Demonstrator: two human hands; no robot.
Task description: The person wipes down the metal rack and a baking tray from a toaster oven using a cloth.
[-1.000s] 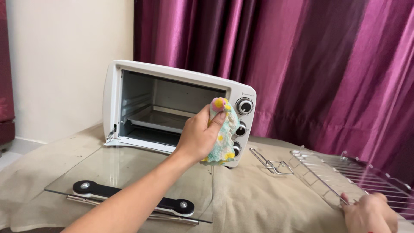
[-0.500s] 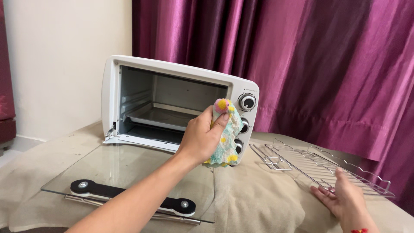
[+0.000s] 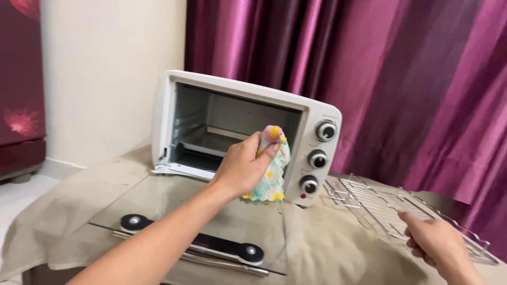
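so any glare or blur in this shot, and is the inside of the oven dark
Head view: soft, even light; the open glass door shows pale reflections, the oven cavity is shaded but its tray readable; the right hand looks slightly soft, the left hand and cloth sharp.

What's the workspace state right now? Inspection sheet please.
Surface: table under a beige cloth, wrinkled.
Job's things: white toaster oven, glass door folded down flat, tray inside; multicoloured cloth; wire rack lying right of the oven.
Clutter: nothing seen.
Hands: left hand grips the cloth in front of the oven opening; right hand rests on the rack's near edge, grip unclear.
Cables: nothing seen.
Surroundings: purple curtain behind, cream wall at left, dark red cabinet at far left.
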